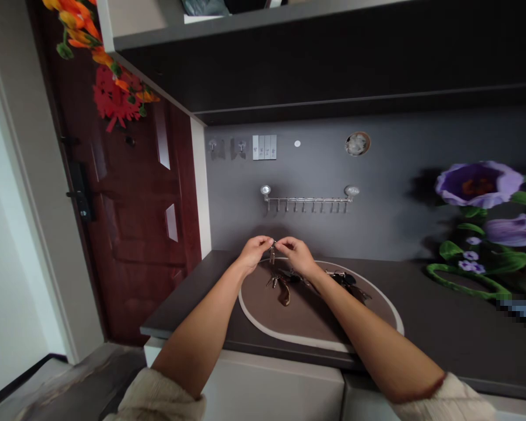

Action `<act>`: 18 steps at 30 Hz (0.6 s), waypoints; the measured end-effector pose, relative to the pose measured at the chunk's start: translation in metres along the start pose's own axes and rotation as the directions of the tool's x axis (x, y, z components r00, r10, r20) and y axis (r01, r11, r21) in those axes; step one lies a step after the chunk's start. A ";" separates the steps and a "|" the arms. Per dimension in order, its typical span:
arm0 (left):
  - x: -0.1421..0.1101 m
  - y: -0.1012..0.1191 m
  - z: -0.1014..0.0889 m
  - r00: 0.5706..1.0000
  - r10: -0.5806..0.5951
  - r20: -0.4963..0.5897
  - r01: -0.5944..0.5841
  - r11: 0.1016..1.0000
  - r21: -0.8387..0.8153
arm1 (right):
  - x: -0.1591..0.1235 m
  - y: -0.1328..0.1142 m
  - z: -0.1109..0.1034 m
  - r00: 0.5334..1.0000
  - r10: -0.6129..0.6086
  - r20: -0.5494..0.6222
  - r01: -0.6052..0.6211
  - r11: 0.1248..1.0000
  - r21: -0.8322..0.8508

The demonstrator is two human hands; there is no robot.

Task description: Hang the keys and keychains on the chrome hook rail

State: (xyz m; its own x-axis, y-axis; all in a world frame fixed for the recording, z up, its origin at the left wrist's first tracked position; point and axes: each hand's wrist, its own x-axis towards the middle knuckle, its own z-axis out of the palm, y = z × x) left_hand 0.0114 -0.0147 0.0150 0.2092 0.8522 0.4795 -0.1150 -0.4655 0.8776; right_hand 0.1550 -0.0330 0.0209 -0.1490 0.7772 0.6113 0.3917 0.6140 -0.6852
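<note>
Both my hands meet over the far edge of an oval brown mat (315, 327) with a pale rim. My left hand (255, 252) pinches the top of a small bunch of keys (272, 255), which hangs below the fingertips. On the other side, my right hand (296, 255) pinches the same spot, likely at the ring; the fingers cover that part. A brown key fob (284, 292) with keys lies on the mat below my hands. More dark keys (344, 278) lie to the right, partly behind my right forearm.
On the wall behind hangs a metal hook rail (309, 200). A dark shelf (315, 70) juts out overhead. Purple artificial flowers (480, 184) stand at the right on the dark countertop (447, 333). A dark red door (135, 234) is at the left.
</note>
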 end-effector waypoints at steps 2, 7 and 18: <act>0.002 -0.001 -0.001 0.999 0.010 -0.035 -0.010 1.000 0.000 | 0.005 -0.005 -0.003 1.000 -0.031 -0.002 0.031 0.996 -0.087; 0.007 -0.003 -0.005 0.976 0.022 -0.218 -0.028 0.999 -0.028 | 0.029 -0.019 -0.009 0.997 -0.070 -0.033 0.060 0.967 -0.248; 0.013 -0.013 -0.013 0.941 0.035 -0.337 0.011 0.991 0.134 | 0.100 -0.019 0.002 0.966 0.026 -0.256 -0.092 0.965 -0.248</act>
State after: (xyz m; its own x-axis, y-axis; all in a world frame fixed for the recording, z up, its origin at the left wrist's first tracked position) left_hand 0.0033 0.0055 0.0103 -0.1343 0.8661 0.4815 0.0190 -0.4836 0.8751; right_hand 0.1308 0.0340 0.0942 0.0987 0.7319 0.6742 0.6162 0.4870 -0.6189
